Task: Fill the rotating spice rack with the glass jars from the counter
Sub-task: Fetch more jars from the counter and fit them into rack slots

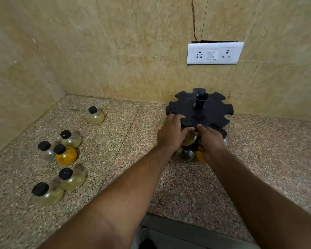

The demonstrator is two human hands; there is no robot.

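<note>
The black rotating spice rack (pixel 214 108) stands on the counter at the right, near the wall. A glass jar (pixel 190 138) with a black lid hangs in a slot on its near edge. My left hand (pixel 170 134) holds this jar from the left, thumb across its neck. From the right, my right hand (pixel 212 141) grips the rack's rim beside the jar, thumb on top. Below, a jar with dark contents (pixel 185 155) and a yellow jar (pixel 200 156) sit in the lower tier. Several loose jars stand on the counter at the left, among them a yellow one (pixel 66 155).
The loose jars lie in a cluster (pixel 71 178) near the left wall, with one apart further back (pixel 96 116). A white socket plate (pixel 215 53) is on the tiled wall above the rack. The speckled granite counter's (pixel 133 141) front edge runs below my arms.
</note>
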